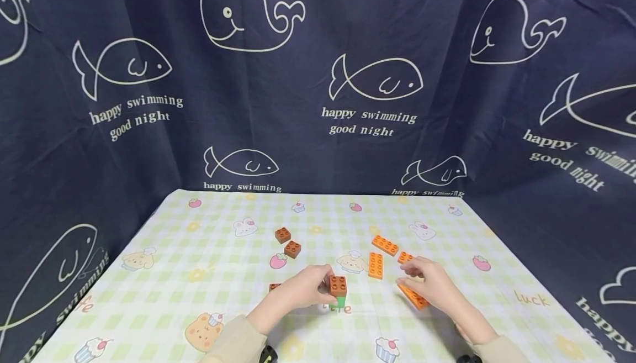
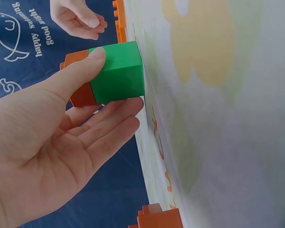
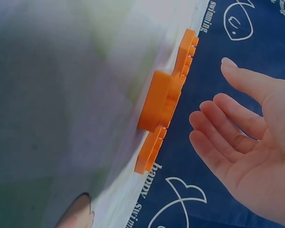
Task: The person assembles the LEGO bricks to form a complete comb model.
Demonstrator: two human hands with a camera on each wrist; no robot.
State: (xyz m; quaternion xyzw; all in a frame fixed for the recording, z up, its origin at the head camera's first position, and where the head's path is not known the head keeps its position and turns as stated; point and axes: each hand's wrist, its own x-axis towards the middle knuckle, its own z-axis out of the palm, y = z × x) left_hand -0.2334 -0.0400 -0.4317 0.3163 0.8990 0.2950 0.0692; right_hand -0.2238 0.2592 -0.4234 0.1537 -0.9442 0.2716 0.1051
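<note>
Noted behind upright stack (square brown studded brick capping taller smooth green block, both glossy plastic): navy cloth curtain, softly creased, printed with pale whales and fish. Recorded beneath stack: counter under green-checked white cloth with cartoon motifs. Observed left hand at left of stack, pinching it between thumb and fingers. Observed right hand to right of stack, partly open, fingers gently bent, thumb apart, gripping nothing. Logged four oblong orange studded plastic bricks, right of stack, some farther back. Judged decisive: nearest orange brick just by right hand, well apart from left, long axis slanting from far-left end to near-right end; contact with fingers or thumb unclear. Found two square brown studded bricks beyond stack, toward left; third brown brick left of it, mostly hidden by left hand.
</note>
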